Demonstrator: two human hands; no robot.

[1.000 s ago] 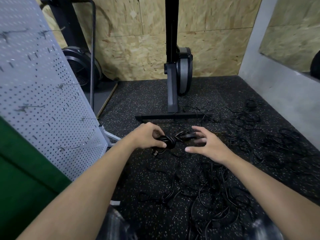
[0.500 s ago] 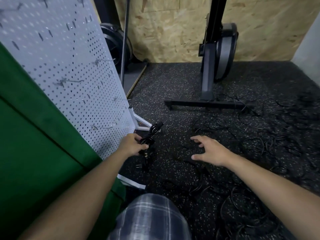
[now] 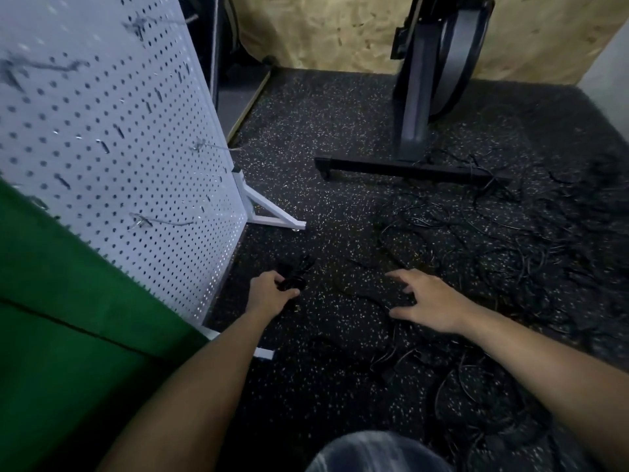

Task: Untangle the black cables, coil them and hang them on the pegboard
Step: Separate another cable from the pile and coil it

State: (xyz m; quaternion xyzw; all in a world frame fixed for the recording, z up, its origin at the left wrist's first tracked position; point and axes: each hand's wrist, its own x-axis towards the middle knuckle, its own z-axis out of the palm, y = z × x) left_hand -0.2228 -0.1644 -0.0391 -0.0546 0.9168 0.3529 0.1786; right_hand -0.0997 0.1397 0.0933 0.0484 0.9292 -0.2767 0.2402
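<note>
My left hand [image 3: 269, 294] grips a coiled black cable [image 3: 292, 280] just above the floor, near the lower right corner of the white pegboard [image 3: 112, 137]. Thin metal hooks [image 3: 160, 221] stick out of the pegboard. My right hand [image 3: 429, 301] hovers with spread fingers and holds nothing, over the edge of a tangle of loose black cables [image 3: 510, 247] that covers the floor to the right.
The pegboard stands on a white foot [image 3: 272, 216]. A black exercise machine stand [image 3: 412, 168] sits on the speckled rubber floor behind the cables. A green panel [image 3: 68, 318] is at left and an OSB wall at the back. My knee [image 3: 377, 453] shows at the bottom.
My left hand carried the coiled cable left, away from my right hand, to the pegboard's lower corner. My right hand let go and stays spread. The view swung left and down.
</note>
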